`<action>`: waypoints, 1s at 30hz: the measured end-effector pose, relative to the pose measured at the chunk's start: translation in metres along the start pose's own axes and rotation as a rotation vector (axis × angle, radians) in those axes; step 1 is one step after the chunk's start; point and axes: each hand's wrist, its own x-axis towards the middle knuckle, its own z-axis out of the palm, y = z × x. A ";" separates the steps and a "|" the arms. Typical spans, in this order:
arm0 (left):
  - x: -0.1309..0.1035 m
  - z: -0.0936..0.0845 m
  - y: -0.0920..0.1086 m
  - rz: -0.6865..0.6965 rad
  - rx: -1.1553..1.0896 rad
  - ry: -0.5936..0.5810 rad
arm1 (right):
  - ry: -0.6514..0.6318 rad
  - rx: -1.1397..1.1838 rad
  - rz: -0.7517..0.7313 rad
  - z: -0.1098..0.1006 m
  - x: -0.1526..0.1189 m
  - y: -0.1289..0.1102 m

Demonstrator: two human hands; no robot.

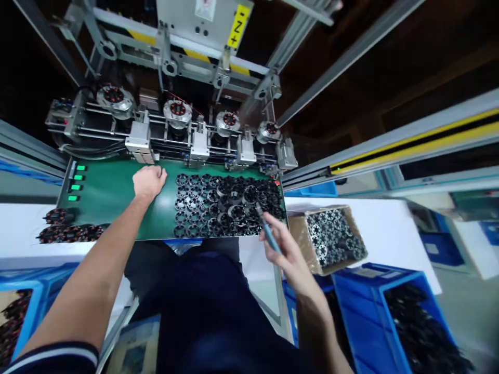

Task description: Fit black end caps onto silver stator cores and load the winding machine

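Note:
My left hand [149, 181] is curled into a fist on the green work surface [117, 195], just in front of the leftmost metal slide block [139, 140]. Whatever its fingers may hold is hidden. In my right hand [286, 246] is a slim hand tool [270, 235] that looks like nippers, with teal handles and a metal tip. Its tip points at the near right side of the rows of black ring-shaped parts [230, 205]. Those rings sit close together, stacked higher toward the right.
Wound stators with copper coils [70, 232] lie at the left corner. Along the back runs a winding machine with several round fixtures [178, 111]. A cardboard box [307, 244] of metal rings stands at the right. Blue bins [366, 306] with dark parts flank me.

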 end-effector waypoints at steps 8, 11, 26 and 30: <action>-0.074 0.002 0.023 -0.090 -0.407 0.190 | -0.285 -0.018 -0.139 0.078 -0.048 0.030; -0.123 0.012 0.023 -0.086 -0.513 0.204 | -0.397 -0.042 -0.212 0.098 -0.039 0.022; -0.190 0.015 -0.004 -0.124 -0.550 0.138 | -0.055 -0.135 -0.306 0.052 -0.007 0.013; -0.192 0.020 -0.007 -0.103 -0.537 0.111 | 0.413 -0.385 -0.268 -0.006 0.017 0.028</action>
